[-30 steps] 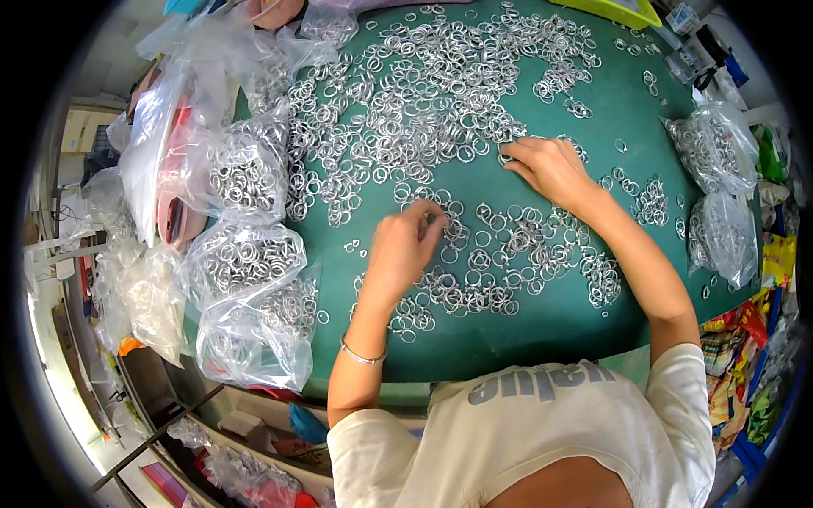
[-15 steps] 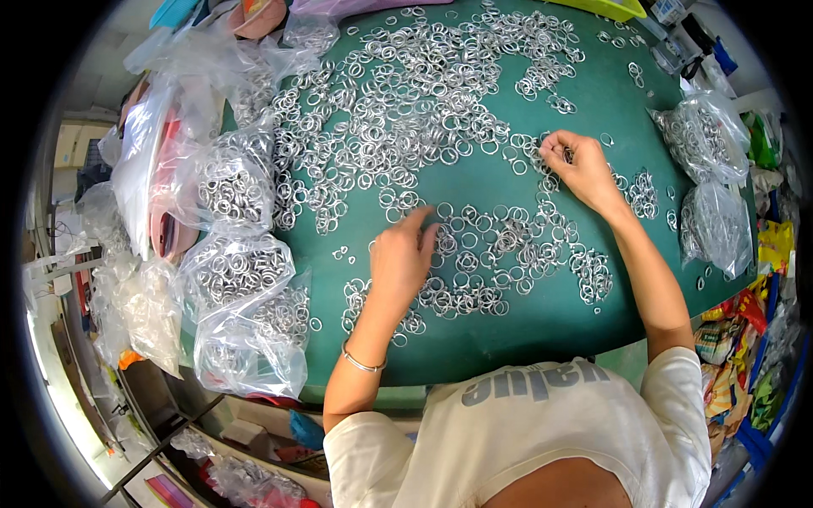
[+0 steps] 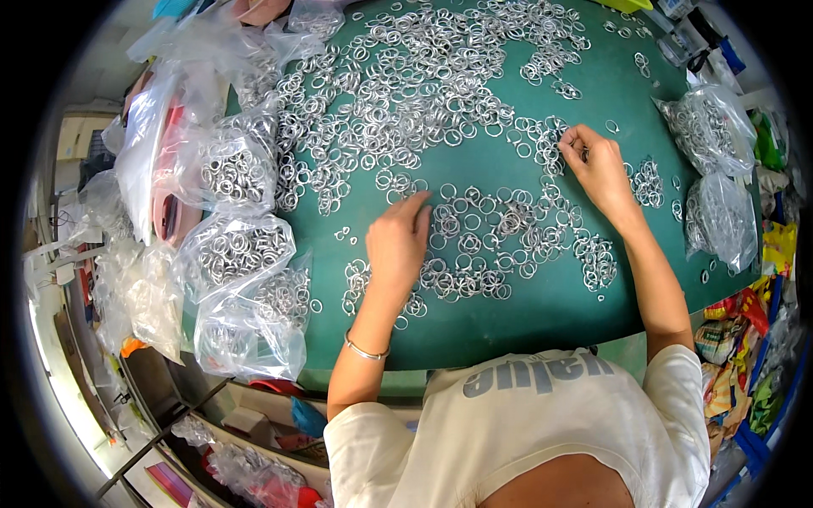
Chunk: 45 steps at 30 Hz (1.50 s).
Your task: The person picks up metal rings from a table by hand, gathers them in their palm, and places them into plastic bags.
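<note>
Large ring pile (image 3: 423, 85): silvery rings heaped on your green worktop (image 3: 508, 326), your landmark here.
Left bags: left of the pile, an upper clear bag (image 3: 237, 165) and a middle clear bag (image 3: 241, 254), both bulging with rings.
Right bags: well right of the pile, an upper right bag (image 3: 711, 131) full of rings; touching it, a lower right bag (image 3: 720, 222) whose contents look blurred.
Yellow-green container (image 3: 628, 3): right of the pile's far end, mostly cut off; you can't see inside.
Loose rings (image 3: 511, 222): scattered on your side of the pile, partly covered by your left forearm (image 3: 364, 339).
Left hand (image 3: 396, 245): just nearer you than the pile, thumb and forefinger slightly apart.
Right hand (image 3: 600, 169): right of the pile, fingers curled toward the thumb beside a ring cluster (image 3: 546, 144); you cannot tell whether it pinches one.
</note>
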Each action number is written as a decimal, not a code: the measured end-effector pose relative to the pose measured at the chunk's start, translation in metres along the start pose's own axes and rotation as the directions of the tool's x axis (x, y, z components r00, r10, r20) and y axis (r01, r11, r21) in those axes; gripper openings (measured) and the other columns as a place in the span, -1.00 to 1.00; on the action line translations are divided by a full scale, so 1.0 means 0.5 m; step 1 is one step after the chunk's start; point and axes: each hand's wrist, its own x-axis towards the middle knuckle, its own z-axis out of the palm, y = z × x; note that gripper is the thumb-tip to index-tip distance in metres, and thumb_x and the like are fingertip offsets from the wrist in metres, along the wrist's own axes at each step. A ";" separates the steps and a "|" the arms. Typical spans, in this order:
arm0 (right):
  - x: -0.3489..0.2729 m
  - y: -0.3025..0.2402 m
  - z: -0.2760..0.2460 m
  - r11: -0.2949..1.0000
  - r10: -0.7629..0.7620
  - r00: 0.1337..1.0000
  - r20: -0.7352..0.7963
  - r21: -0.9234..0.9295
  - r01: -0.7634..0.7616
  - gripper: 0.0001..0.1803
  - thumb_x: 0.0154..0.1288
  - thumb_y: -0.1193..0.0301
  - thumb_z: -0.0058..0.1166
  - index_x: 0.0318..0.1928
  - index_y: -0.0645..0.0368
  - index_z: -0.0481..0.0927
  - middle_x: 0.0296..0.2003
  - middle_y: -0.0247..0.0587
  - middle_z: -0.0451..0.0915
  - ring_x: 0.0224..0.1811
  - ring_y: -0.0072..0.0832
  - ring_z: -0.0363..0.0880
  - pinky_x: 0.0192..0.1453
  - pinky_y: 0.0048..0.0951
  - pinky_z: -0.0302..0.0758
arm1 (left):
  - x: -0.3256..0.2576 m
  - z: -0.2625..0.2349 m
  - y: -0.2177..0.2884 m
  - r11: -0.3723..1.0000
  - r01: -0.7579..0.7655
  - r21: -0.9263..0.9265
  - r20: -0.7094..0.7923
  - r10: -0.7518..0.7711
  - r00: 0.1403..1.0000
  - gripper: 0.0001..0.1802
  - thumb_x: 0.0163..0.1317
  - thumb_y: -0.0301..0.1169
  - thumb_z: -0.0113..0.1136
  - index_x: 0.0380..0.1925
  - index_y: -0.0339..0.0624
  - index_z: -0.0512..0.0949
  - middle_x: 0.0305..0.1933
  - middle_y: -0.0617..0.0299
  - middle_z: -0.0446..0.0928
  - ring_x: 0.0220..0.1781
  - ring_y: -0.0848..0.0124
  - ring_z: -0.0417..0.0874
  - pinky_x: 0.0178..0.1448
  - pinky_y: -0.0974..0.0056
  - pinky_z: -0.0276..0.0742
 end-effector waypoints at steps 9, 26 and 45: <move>0.004 -0.137 0.167 0.897 -0.399 0.855 0.332 -0.053 0.439 -0.75 0.03 0.29 0.18 -0.38 0.21 0.50 -0.42 -0.12 0.57 -0.38 -0.15 0.54 -0.33 -0.21 0.45 | -0.036 0.014 0.031 0.999 -0.037 0.030 0.042 0.035 0.999 -0.80 0.09 -0.48 0.13 -0.24 -0.14 0.57 -0.54 0.06 0.49 -0.59 0.17 0.49 -0.48 0.19 0.36; -0.041 -0.182 0.078 0.726 -0.210 0.633 0.745 0.552 -0.409 -0.80 0.32 0.34 -0.10 -0.35 0.20 0.48 -0.64 -0.54 0.32 -0.64 -0.78 0.20 -0.61 -0.69 0.14 | -0.038 -0.016 0.029 -0.419 0.713 -0.562 0.815 -0.133 0.564 -0.40 0.37 -0.03 -0.39 -0.10 -0.40 0.41 -0.23 -0.04 0.52 -0.20 0.27 0.59 -0.23 0.33 0.61; -0.027 -0.235 0.286 0.698 -0.680 0.596 0.426 0.130 0.704 -0.77 0.06 0.40 0.13 -0.21 0.11 0.55 -0.39 -0.20 0.58 -0.43 -0.24 0.55 -0.42 -0.30 0.45 | -0.125 -0.091 -0.057 0.288 0.451 -0.845 0.252 -0.529 0.810 -0.74 0.33 -0.35 -0.10 -0.15 -0.32 0.45 -0.62 0.41 0.25 -0.70 0.70 0.11 -0.68 0.60 -0.07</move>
